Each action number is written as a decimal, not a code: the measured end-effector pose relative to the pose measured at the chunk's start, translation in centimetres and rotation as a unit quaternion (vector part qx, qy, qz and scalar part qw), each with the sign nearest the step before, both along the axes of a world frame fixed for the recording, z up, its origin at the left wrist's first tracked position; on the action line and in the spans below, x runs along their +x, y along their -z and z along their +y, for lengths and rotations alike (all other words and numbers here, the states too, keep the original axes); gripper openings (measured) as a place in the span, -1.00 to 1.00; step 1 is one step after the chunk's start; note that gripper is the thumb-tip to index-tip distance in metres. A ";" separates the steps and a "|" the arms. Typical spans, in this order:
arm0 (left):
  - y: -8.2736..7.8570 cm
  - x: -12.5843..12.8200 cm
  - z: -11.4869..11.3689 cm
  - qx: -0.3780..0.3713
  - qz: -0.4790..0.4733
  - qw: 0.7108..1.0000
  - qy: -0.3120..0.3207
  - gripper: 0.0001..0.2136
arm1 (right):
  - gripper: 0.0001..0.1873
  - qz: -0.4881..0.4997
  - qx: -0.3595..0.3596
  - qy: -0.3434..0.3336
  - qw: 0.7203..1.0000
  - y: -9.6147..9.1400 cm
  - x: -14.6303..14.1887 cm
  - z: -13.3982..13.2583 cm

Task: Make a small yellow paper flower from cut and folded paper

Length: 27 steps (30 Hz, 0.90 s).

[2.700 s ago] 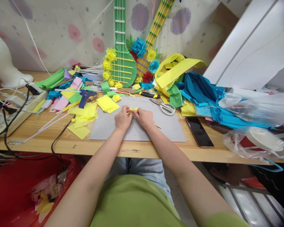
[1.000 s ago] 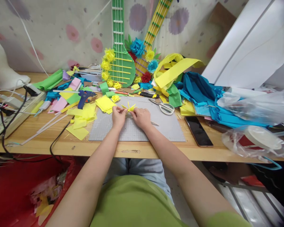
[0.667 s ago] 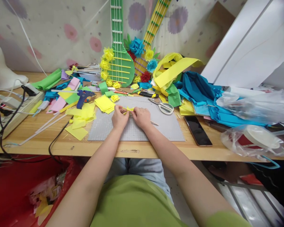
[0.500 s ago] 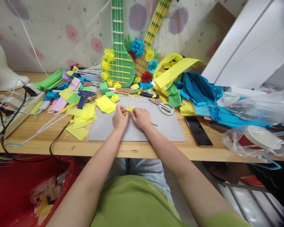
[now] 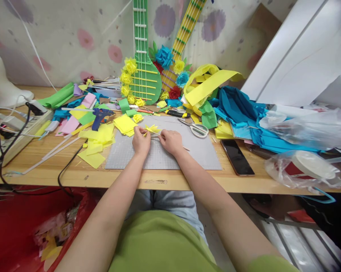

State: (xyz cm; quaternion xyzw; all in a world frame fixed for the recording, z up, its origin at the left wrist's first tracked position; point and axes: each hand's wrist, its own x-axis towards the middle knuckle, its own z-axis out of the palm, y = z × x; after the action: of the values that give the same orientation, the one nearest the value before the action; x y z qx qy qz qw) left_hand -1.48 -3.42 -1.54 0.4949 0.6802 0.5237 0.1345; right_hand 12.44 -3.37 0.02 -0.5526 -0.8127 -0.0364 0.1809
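Observation:
Over the grey cutting mat (image 5: 199,155), my left hand (image 5: 141,141) pinches a yellow paper flower (image 5: 151,129) with pointed petals. My right hand (image 5: 171,141) is closed on a thin stick (image 5: 157,133) whose tip reaches toward the flower; the stick's other end shows beyond the hand, over the mat. A stack of yellow paper squares (image 5: 125,125) lies just left of my left hand, with a small finished yellow paper rose (image 5: 138,118) behind it. Scissors (image 5: 197,129) with pale handles rest on the mat's back right.
A blue glue gun (image 5: 99,118) stands among paper scraps on the left. Behind the mat lean a green paper guitar (image 5: 148,81) and a yellow one (image 5: 182,37). A phone (image 5: 237,157) and a bagged cup (image 5: 303,168) lie right; a power strip (image 5: 20,132) sits far left.
My hands have moved slightly apart, the left one shifting left with the flower. More of the flower's petals and the stick between my hands now show.

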 end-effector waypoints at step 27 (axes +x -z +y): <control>0.0 -1.0 1.9 0.042 0.076 0.991 0.103 -0.80 | -0.80 0.049 -0.092 0.091 0.990 0.1 1.4 0.7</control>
State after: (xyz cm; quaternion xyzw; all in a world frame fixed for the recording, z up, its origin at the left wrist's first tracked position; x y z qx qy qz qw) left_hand -2.48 -1.55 -1.52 0.6059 0.6111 0.4962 0.1149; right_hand 13.82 -2.63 -0.05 -0.6394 -0.7494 0.0490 0.1649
